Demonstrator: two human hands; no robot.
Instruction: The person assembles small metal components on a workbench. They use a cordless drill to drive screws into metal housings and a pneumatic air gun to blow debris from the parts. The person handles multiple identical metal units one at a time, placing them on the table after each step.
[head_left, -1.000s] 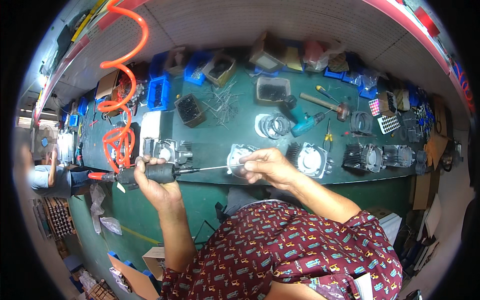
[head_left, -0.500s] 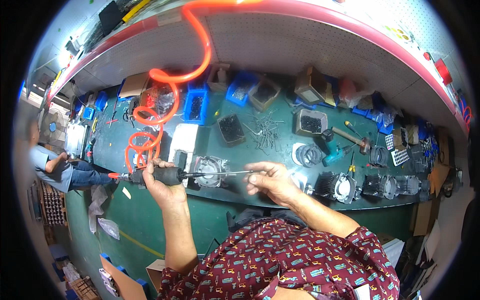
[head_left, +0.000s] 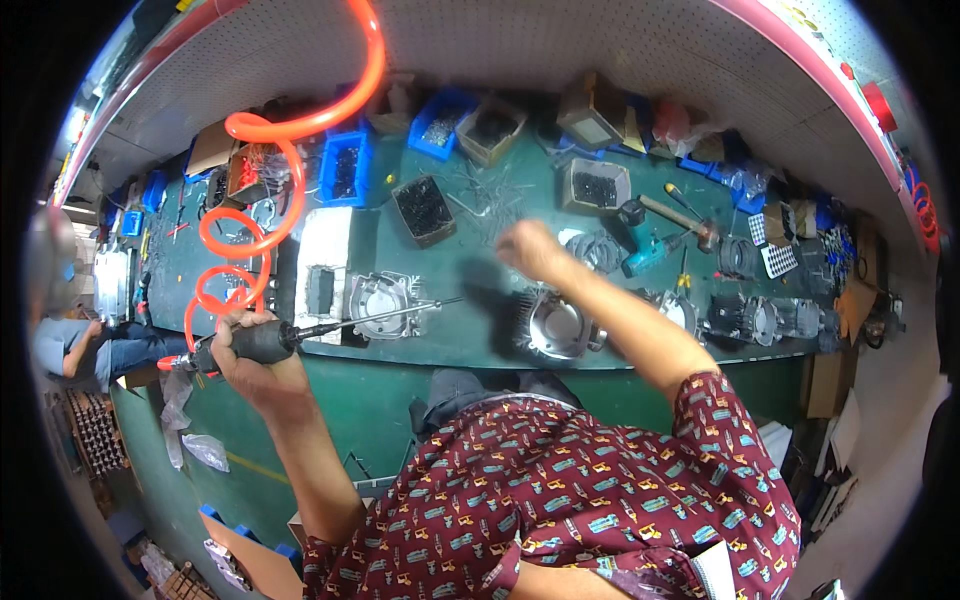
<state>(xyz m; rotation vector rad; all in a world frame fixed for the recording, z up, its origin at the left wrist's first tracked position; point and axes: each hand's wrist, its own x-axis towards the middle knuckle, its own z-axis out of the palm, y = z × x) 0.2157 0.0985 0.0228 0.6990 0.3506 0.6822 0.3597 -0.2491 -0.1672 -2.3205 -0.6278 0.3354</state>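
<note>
- Plainly, the left hand (head_left: 255, 362) is wrapped tight round a black pneumatic screwdriver (head_left: 262, 342); its long bit points right, tip over the nearer aluminium engine casting (head_left: 385, 305), apparently unseated, so it could skate across the metal.
- The orange coiled air hose (head_left: 262, 190) loops up behind that grip; its pull could drag the tool off line.
- The right hand (head_left: 532, 250) is blurred above the ribbed cylinder casting (head_left: 555, 328); whether it holds anything, I cannot tell.
</note>
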